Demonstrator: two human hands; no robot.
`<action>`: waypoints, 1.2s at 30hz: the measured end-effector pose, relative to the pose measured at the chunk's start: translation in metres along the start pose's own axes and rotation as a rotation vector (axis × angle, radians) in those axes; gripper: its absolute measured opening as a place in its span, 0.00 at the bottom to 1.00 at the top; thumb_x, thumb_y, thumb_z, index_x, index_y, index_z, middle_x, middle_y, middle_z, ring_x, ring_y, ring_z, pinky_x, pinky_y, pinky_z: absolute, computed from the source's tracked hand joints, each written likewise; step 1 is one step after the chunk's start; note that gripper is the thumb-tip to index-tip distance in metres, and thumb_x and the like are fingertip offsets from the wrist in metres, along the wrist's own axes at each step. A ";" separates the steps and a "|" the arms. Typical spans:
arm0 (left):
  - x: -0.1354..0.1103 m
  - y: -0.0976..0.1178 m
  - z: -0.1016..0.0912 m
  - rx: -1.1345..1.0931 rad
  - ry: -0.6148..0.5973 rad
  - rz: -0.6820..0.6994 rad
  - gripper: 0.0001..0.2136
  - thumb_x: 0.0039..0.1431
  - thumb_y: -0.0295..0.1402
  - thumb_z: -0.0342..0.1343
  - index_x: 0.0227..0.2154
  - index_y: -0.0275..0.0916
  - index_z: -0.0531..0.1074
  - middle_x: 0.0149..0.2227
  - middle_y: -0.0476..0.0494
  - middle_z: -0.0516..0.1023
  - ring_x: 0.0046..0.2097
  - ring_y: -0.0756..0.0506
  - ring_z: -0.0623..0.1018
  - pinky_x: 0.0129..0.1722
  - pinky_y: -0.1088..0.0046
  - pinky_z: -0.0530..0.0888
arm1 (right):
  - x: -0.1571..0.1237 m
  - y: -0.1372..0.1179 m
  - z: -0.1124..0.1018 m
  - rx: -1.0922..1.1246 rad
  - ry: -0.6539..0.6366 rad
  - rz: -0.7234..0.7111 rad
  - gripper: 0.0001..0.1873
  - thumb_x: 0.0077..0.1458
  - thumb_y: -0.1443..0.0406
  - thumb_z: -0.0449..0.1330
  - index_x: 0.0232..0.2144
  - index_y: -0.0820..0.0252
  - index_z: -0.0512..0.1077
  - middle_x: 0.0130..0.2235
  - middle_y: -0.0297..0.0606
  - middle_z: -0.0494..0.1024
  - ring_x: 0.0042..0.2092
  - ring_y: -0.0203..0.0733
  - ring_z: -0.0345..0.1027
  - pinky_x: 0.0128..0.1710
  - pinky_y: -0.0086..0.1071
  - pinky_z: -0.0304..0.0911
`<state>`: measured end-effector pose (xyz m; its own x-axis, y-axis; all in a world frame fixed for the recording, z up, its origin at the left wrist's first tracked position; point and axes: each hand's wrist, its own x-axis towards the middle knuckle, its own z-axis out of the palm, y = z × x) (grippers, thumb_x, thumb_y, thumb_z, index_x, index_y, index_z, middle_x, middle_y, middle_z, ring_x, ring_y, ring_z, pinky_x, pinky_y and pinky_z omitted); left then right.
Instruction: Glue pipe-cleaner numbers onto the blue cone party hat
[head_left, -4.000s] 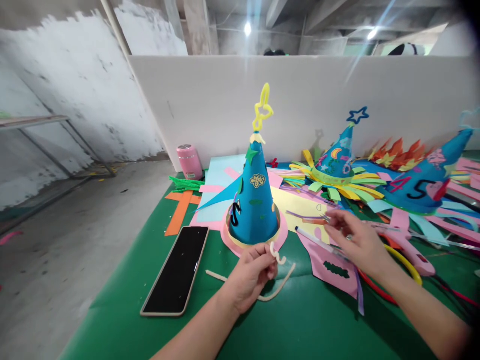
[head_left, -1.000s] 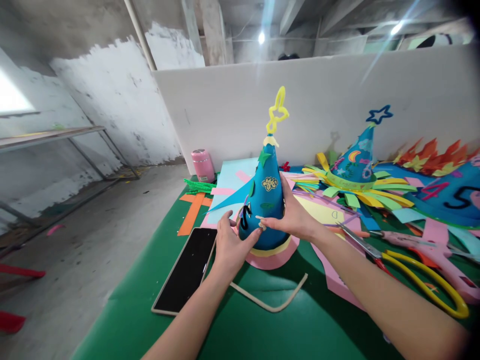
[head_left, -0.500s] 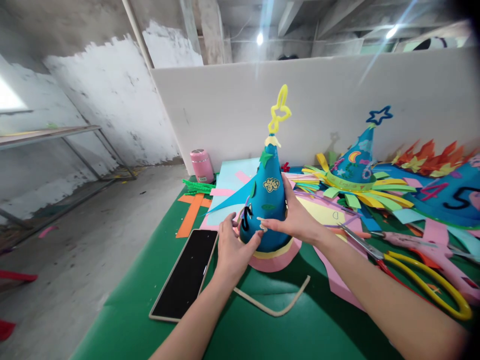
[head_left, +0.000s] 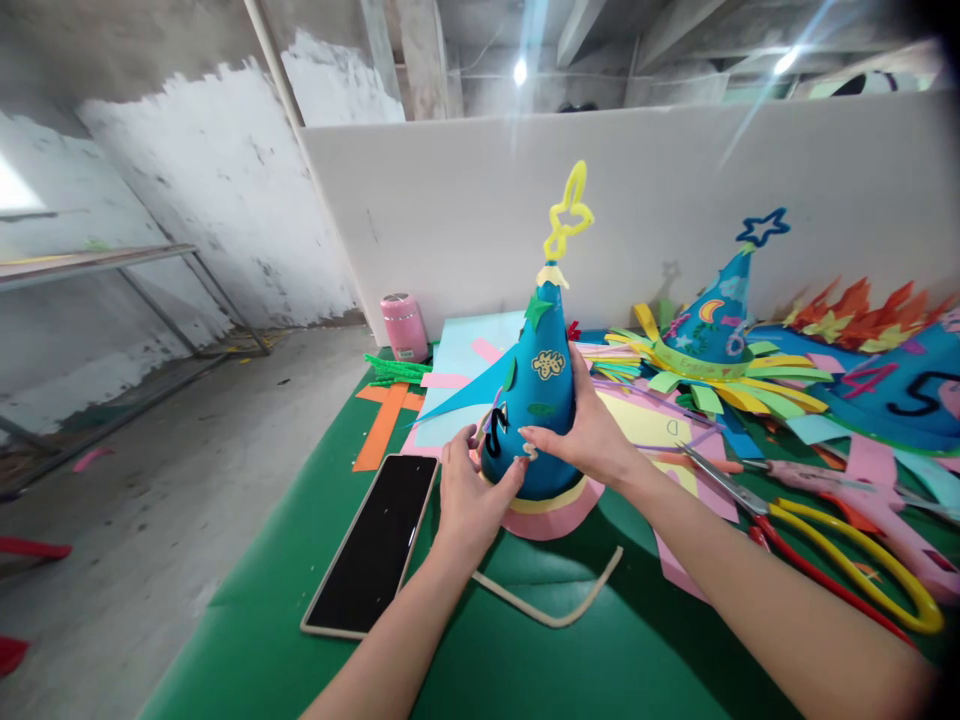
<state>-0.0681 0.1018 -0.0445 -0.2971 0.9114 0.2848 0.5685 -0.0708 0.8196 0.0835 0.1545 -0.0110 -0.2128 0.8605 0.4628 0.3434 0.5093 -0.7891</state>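
Observation:
A blue paper cone hat (head_left: 536,395) with a pink brim and a yellow pipe-cleaner topper (head_left: 568,212) stands on the green table (head_left: 480,660). My left hand (head_left: 469,495) grips its lower left side. My right hand (head_left: 589,425) wraps round its right side, index finger pressing a small white piece (head_left: 527,450) on the front. The hat leans slightly to the right. A cream pipe cleaner (head_left: 559,605) lies on the table just in front of the hat.
A black phone (head_left: 373,545) lies left of my left arm. Yellow-handled scissors (head_left: 817,545) lie at the right among coloured paper scraps. More decorated blue hats (head_left: 709,320) stand behind. A pink cup (head_left: 405,327) and a white partition board (head_left: 675,190) are at the back.
Four seconds ago my left hand held a small white curl and my right hand was by the scissors. Both hands now grip the hat, which has tipped slightly rightward in the last second.

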 end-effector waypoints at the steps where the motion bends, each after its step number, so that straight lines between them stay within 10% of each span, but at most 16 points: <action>1: 0.000 0.000 0.000 0.000 -0.004 -0.001 0.30 0.42 0.43 0.56 0.48 0.35 0.57 0.42 0.37 0.65 0.44 0.40 0.68 0.40 0.62 0.68 | 0.000 0.000 -0.001 0.010 -0.006 0.003 0.58 0.38 0.57 0.64 0.59 0.50 0.28 0.59 0.43 0.52 0.57 0.56 0.50 0.51 0.52 0.52; 36: -0.012 -0.001 0.000 -0.117 -0.082 0.078 0.26 0.44 0.32 0.53 0.48 0.33 0.57 0.42 0.36 0.68 0.39 0.44 0.71 0.39 0.63 0.69 | -0.020 0.002 0.001 -0.225 -0.009 0.083 0.64 0.32 0.54 0.65 0.59 0.56 0.26 0.59 0.50 0.49 0.57 0.59 0.47 0.51 0.54 0.48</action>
<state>-0.0650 0.0912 -0.0490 -0.1895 0.9309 0.3124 0.4926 -0.1851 0.8504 0.0879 0.1383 -0.0222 -0.1838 0.8997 0.3959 0.5551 0.4274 -0.7136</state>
